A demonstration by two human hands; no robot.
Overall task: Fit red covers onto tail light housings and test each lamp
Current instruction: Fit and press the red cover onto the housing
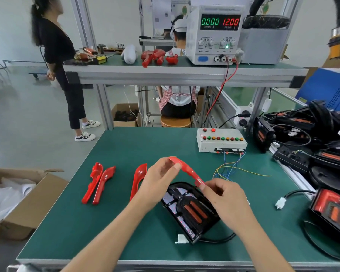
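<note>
A black tail light housing (188,213) lies on the green mat, its white plug (182,238) at the near end. Just above it I hold a curved red cover (187,170) with both hands. My left hand (159,180) pinches its far end and my right hand (223,197) pinches its near end over the housing's far edge. Three more red covers lie on the mat to the left: two side by side (98,183) and one (138,177) partly behind my left hand.
A white test box (221,141) with coloured buttons and loose wires (231,169) stands at the back. A power supply (214,34) on the shelf reads 12.00 V. Black housings with cables (310,142) pile up at right. A cardboard box (18,201) stands left. Two people are behind the bench.
</note>
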